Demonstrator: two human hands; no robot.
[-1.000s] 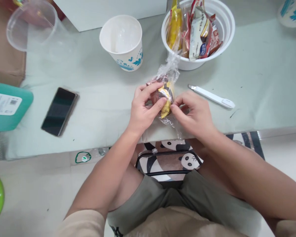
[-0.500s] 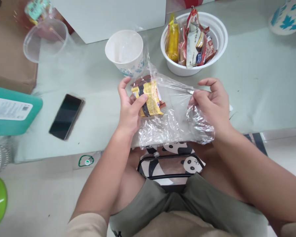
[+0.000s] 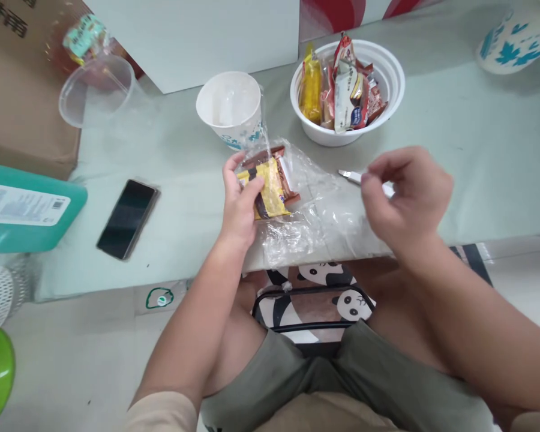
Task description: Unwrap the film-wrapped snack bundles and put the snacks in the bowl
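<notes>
My left hand grips a small yellow snack packet with a dark band, its thumb pressed on the front. Brown packets show behind it. Clear plastic wrap surrounds these packets and spreads rightward, down to the table's front edge. My right hand is closed, thumb against curled fingers, to the right of the wrap; whatever might be in its pinch is hidden. A slim silver-and-white tool, seemingly a small cutter, shows behind the right thumb and appears to lie on the table.
A paper cup stands beyond my left hand. A white bowl of snack packets is at its right. A phone, a clear plastic cup and a green bottle are leftward. Another paper cup stands far right.
My right hand has come away from the plastic wrap and moved right, curling closed. The stretched wrap has slackened, and more of the silver tool shows. The left hand keeps its hold.
</notes>
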